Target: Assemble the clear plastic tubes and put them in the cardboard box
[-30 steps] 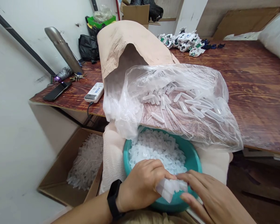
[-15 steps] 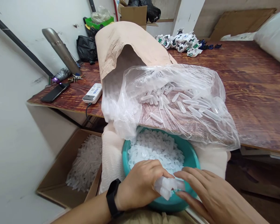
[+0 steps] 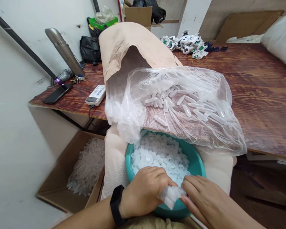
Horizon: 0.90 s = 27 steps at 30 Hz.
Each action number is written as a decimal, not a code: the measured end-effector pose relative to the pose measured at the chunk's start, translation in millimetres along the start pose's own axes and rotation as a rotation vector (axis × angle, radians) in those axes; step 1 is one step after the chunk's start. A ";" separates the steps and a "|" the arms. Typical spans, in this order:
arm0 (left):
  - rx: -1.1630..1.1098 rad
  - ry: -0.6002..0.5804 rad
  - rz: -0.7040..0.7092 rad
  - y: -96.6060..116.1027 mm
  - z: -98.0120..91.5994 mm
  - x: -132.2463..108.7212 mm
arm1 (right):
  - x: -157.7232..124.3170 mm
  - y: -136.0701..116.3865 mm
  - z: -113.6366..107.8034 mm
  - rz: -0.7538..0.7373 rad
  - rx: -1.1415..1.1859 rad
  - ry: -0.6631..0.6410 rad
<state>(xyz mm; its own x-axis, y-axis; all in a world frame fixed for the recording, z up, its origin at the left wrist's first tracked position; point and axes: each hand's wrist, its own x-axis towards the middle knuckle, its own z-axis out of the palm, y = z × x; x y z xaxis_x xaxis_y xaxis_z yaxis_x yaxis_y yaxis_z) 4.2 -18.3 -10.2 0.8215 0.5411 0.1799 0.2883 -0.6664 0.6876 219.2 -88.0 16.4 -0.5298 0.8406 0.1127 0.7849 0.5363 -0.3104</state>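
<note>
My left hand (image 3: 146, 189), with a black band at its wrist, is closed around several translucent white plastic tubes (image 3: 170, 195) above the front of a teal basin (image 3: 201, 160). The fingers of my right hand (image 3: 202, 197) are pinched together at the right-hand end of the same tubes; its fingertips partly hide what they grip. Small translucent plastic caps (image 3: 157, 149) heap up inside the basin. Just behind it, a clear plastic bag (image 3: 205, 79) lies on the table with longer tapered plastic tubes (image 3: 187, 110) in it.
A cardboard box (image 3: 54, 190) of clear plastic pieces stands at lower left. On the wooden table (image 3: 264, 95) are a phone (image 3: 57, 93), a white device (image 3: 95, 95) with a cable, keys (image 3: 78, 80), a beige sheet (image 3: 133, 35) arched up, and white plastic parts (image 3: 192, 44).
My right hand has closed its fingers on the ends of the tubes, where before they were spread around them. My left hand keeps its hold. The view has shifted slightly.
</note>
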 end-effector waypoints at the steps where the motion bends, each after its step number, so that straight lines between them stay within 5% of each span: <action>1: 0.023 -0.001 0.009 -1.3 0.6 -0.2 | 0.0 0.0 1.3 0.042 0.063 -0.031; 4: -0.050 -0.020 -0.072 -5.3 -0.3 3.0 | 5.7 10.1 1.8 0.181 0.254 -0.203; 6: -0.213 0.014 -0.253 -7.1 -3.0 8.6 | 14.9 25.9 2.4 0.269 0.266 -0.294; 11: -0.871 0.121 -0.774 -11.1 -9.5 24.9 | 46.3 70.0 27.2 0.555 -0.128 -0.193; 17: -1.232 0.250 -0.799 -12.7 -15.3 30.0 | 66.6 76.2 63.1 0.570 -0.106 -0.197; 27: -1.150 0.258 -0.845 -17.4 -8.1 30.0 | 44.5 36.2 44.1 0.441 0.438 -0.057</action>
<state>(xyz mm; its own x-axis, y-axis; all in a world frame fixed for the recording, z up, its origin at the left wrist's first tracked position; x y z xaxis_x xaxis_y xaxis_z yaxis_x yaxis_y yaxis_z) 19.8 13.7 -11.1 0.4636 0.7148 -0.5236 -0.0163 0.5977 0.8016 209.9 -34.5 -31.5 -0.2117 0.9640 -0.1607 0.7356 0.0489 -0.6756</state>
